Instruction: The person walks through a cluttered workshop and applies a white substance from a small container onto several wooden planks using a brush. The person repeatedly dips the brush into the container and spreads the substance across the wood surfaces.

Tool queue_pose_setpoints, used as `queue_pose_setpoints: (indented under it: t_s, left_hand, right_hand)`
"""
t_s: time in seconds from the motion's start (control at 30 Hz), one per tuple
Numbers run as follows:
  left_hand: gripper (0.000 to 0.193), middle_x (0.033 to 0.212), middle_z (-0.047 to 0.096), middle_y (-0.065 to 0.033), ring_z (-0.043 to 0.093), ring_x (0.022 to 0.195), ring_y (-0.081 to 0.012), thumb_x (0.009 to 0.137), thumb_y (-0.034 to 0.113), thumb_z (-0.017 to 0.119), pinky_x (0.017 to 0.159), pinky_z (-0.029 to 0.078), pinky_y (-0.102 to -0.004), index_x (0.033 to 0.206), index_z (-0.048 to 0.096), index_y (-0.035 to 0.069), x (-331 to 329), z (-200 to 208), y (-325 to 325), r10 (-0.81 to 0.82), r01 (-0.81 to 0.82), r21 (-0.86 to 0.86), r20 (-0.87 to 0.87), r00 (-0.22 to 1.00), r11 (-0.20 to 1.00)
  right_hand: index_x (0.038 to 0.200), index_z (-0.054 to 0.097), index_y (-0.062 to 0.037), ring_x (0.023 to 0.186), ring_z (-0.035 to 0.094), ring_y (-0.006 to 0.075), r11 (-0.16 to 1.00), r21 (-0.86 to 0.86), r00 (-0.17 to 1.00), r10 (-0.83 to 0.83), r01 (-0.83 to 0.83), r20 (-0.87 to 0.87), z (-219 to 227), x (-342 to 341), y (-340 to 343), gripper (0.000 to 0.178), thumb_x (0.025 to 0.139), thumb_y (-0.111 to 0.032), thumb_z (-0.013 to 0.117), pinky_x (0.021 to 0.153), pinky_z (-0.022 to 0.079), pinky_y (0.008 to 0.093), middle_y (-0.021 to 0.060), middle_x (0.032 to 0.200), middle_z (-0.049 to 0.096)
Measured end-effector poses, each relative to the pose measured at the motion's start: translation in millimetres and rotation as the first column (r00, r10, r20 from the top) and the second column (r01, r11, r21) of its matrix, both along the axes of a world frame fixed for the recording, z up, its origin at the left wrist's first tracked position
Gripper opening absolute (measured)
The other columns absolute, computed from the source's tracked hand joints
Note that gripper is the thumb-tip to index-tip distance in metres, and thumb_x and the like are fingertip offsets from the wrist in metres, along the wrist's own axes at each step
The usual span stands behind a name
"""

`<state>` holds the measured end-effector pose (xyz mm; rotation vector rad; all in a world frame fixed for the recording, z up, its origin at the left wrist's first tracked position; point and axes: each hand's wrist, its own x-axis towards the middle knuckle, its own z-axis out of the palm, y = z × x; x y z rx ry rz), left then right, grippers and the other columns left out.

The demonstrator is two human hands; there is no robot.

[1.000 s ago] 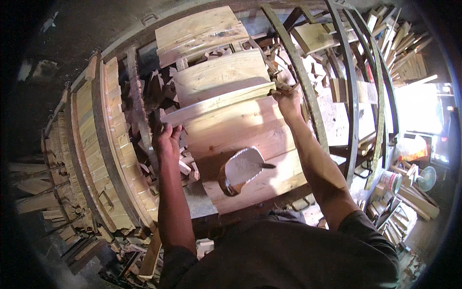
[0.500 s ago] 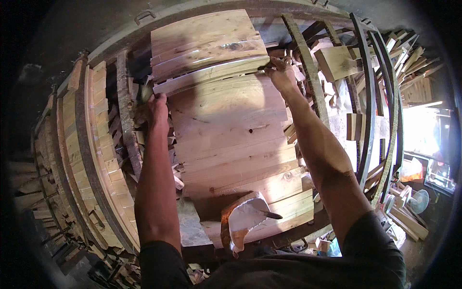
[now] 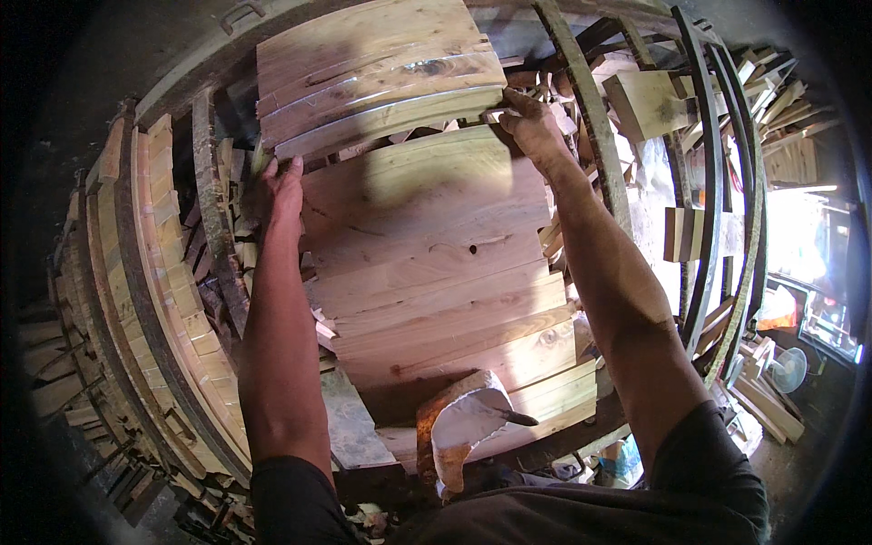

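My left hand (image 3: 284, 184) grips the left end of a narrow wooden board (image 3: 391, 123), thumb uppermost. My right hand (image 3: 530, 130) holds the same board's right end, its fingers curled round the corner. This board lies along the near edge of several wider boards (image 3: 372, 45), which have whitish lines along their seams. Closer to me, a row of boards (image 3: 427, 236) lies side by side, with a gap between it and the held board. On the nearest boards stands a cut-open white container (image 3: 468, 422) with brown stains and a dark handle (image 3: 518, 417) sticking out.
Dark rails (image 3: 581, 109) of a rack run under and beside the boards. Clamped panels of pale strips (image 3: 186, 291) stand on the left. Wooden blocks (image 3: 640, 104), offcuts (image 3: 767, 118) and a fan (image 3: 787, 370) are on the right, near a bright opening (image 3: 808, 236).
Both hands have shifted the narrow board slightly away from me, up against the far boards. The gap between it and the nearer boards has widened. The view has moved slightly.
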<state>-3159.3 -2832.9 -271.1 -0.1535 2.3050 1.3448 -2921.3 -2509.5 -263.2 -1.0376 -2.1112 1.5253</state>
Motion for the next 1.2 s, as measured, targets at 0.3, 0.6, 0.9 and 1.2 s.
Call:
queue_pose_setpoints:
  t_s: [0.3,0.6,0.9,1.2]
  left_hand:
    - [0.073,0.148,0.044,-0.015,0.044,0.132,-0.0291,0.091,0.045,0.065,0.11,0.033,-0.0414,0.145,0.041,0.002,17,9,-20,-0.006,-0.007,0.163,0.081,0.997,0.987]
    - [0.049,0.132,0.06,-0.0139,0.053,0.122,-0.0235,0.092,0.026,0.066,0.105,0.037,-0.0377,0.132,0.057,-0.002,43,1,-51,0.014,-0.031,0.213,0.079,0.997,0.977]
    - [0.043,0.128,0.061,-0.011,0.055,0.114,-0.0229,0.093,0.02,0.063,0.102,0.039,-0.036,0.129,0.059,-0.003,32,19,-24,0.126,-0.128,0.228,0.023,0.992,0.965]
    - [0.041,0.123,0.065,-0.0166,0.059,0.111,-0.0276,0.088,0.022,0.066,0.098,0.042,-0.0386,0.12,0.065,-0.004,24,-5,-32,0.068,-0.046,0.268,-0.074,0.995,0.962]
  right_hand:
    - [0.113,0.071,-0.0036,0.083,0.064,0.0149,0.967,-0.151,0.979,-0.201,0.204,0.035,-14,35,2,0.037,0.084,-0.027,0.071,0.078,0.049,0.0288,0.0074,0.097,0.073]
    - [0.108,0.074,-0.0126,0.092,0.07,0.0299,0.969,0.087,0.933,-0.246,0.231,0.263,-8,45,-21,0.042,0.086,-0.047,0.066,0.083,0.052,0.0385,0.0147,0.099,0.073]
    - [0.107,0.071,-0.0059,0.093,0.069,0.0276,0.989,0.057,0.961,-0.148,0.139,0.233,-16,32,-16,0.039,0.085,-0.037,0.067,0.083,0.051,0.0375,0.0187,0.1,0.071]
    - [0.108,0.072,0.0015,0.078,0.06,0.0124,0.965,0.177,0.94,-0.233,0.192,0.25,-25,26,-17,0.03,0.088,-0.021,0.069,0.072,0.049,0.03,0.007,0.092,0.072]
